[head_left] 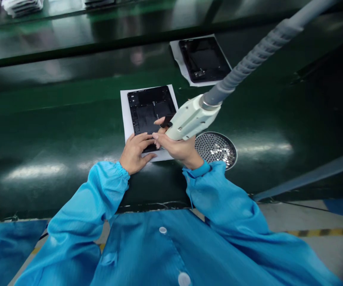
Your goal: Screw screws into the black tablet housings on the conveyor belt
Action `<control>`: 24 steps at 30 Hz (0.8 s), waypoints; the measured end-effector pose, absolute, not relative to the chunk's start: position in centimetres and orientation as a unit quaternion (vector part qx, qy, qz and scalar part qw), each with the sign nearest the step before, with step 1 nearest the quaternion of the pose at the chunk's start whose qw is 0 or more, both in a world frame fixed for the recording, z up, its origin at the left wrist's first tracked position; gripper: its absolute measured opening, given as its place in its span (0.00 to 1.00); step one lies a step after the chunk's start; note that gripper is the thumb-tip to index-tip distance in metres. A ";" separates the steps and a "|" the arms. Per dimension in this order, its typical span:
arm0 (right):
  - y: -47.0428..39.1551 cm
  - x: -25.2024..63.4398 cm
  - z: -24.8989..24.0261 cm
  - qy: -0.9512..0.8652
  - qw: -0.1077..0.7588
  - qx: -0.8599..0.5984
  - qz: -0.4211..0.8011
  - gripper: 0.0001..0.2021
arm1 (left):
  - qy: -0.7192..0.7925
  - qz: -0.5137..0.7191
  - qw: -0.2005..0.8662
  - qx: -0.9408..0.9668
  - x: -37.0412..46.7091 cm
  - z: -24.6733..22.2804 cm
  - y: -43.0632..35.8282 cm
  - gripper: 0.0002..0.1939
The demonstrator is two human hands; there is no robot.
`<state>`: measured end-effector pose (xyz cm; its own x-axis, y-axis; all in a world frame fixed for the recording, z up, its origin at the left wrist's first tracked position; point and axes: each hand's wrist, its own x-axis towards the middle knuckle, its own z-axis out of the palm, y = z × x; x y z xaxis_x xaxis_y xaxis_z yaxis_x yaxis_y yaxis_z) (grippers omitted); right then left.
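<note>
A black tablet housing (152, 109) lies open on a white sheet (125, 107), its inner side facing up. My left hand (137, 151) rests at the near-left edge of the housing, fingers stretched over it and thumb apart, gripping nothing. My right hand (180, 149) is wrapped round a white electric screwdriver (191, 119) with a black lever and a thick grey ribbed cord. Its tip is hidden behind my fingers, above the near part of the housing. Beside my right wrist sits a round perforated dish (205, 145) with many small shiny pieces, which look like screws.
Another black tablet housing (205, 59) lies on a white sheet farther back. The grey cord (255, 53) rises to the upper right across the view. Stacked items (22, 6) stand at the far left, beyond a raised ledge. The green bench (70, 131) ends near my body.
</note>
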<state>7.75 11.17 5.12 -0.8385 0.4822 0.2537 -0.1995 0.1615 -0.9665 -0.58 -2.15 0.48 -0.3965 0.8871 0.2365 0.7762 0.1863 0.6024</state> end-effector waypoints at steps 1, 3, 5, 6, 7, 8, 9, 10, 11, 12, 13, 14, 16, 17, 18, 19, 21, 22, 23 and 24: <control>11.2 7.7 5.2 -0.716 0.264 -0.097 0.640 0.13 | 0.765 0.337 0.083 0.542 -0.6 0.5 -2.1 0.21; 11.3 7.7 5.2 -0.718 0.250 -0.093 0.643 0.13 | 0.763 0.343 0.084 0.541 -0.6 0.4 -2.1 0.21; 11.4 7.6 5.1 -0.713 0.234 -0.091 0.655 0.14 | 0.762 0.349 0.086 0.538 -0.7 0.4 -2.1 0.21; 11.4 7.5 5.0 -0.708 0.230 -0.093 0.662 0.14 | 0.762 0.351 0.086 0.537 -0.7 0.3 -2.1 0.21; 11.4 7.4 4.8 -0.703 0.226 -0.096 0.667 0.15 | 0.762 0.353 0.085 0.536 -0.7 0.3 -2.2 0.21; 11.4 7.3 4.7 -0.699 0.224 -0.098 0.672 0.15 | 0.762 0.356 0.083 0.535 -0.7 0.4 -2.2 0.21; 11.3 7.2 4.6 -0.697 0.223 -0.100 0.674 0.16 | 0.761 0.359 0.080 0.534 -0.7 0.4 -2.2 0.21; 11.3 7.2 4.5 -0.695 0.223 -0.100 0.676 0.17 | 0.761 0.362 0.075 0.533 -0.7 0.4 -2.3 0.20; 11.2 7.1 4.4 -0.694 0.221 -0.100 0.678 0.17 | 0.760 0.366 0.070 0.533 -0.7 0.4 -2.4 0.19; 11.2 7.0 4.4 -0.693 0.219 -0.100 0.679 0.17 | 0.758 0.369 0.065 0.533 -0.7 0.4 -2.4 0.19; 11.1 6.9 4.3 -0.693 0.218 -0.101 0.680 0.15 | 0.757 0.372 0.062 0.533 -0.7 0.3 -2.5 0.18; 11.0 6.8 4.3 -0.695 0.213 -0.105 0.679 0.14 | 0.758 0.373 0.058 0.532 -0.8 0.2 -2.6 0.18; 10.9 6.6 4.4 -0.698 0.208 -0.116 0.675 0.14 | 0.762 0.372 0.052 0.528 -0.8 -0.2 -2.7 0.19; 10.9 6.5 4.5 -0.699 0.206 -0.122 0.674 0.14 | 0.764 0.369 0.050 0.527 -0.9 -0.4 -2.8 0.20; 10.9 6.5 4.6 -0.699 0.204 -0.125 0.674 0.14 | 0.767 0.366 0.046 0.526 -1.0 -0.6 -2.8 0.20; 10.8 6.4 4.6 -0.699 0.201 -0.125 0.674 0.14 | 0.768 0.364 0.042 0.525 -1.0 -0.8 -2.8 0.20; 10.8 6.4 4.7 -0.705 0.195 -0.121 0.671 0.14 | 0.769 0.362 0.033 0.525 -1.1 -1.1 -2.9 0.21; 10.8 6.3 4.6 -0.707 0.193 -0.117 0.670 0.14 | 0.769 0.364 0.028 0.525 -1.2 -1.2 -2.9 0.21; 10.8 6.3 4.6 -0.709 0.191 -0.113 0.669 0.15 | 0.769 0.365 0.023 0.525 -1.2 -1.2 -2.9 0.21; 10.8 6.3 4.5 -0.709 0.187 -0.109 0.671 0.15 | 0.769 0.364 0.020 0.525 -1.3 -1.2 -3.0 0.21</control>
<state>6.26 10.79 4.47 -0.9061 0.4061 0.1188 -0.0961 0.0759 -0.9925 -1.25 -2.96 -1.24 -0.4479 0.8220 0.3518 0.7926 0.1830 0.5816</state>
